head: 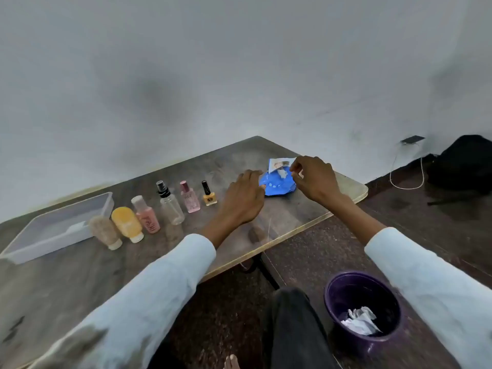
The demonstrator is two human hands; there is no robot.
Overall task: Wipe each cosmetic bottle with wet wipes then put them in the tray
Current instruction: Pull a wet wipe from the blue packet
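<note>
The left hand [243,194] holds down the blue wipes pack [278,183] on the table [306,211]. The right hand [314,178] pinches its flap [279,165]. Pulling too hard could tear the flap. The bottles [170,206] wait beside the tray [57,227].

A dark wooden table [80,275] with a pale edge stood against a grey wall [186,75]. On the dark floor [399,222] beside it sat a purple bin [343,315] holding crumpled white paper [360,320]. Farther back, a black bag [463,166] lay near a white cable [422,177] running up to a wall socket [412,140].
</note>
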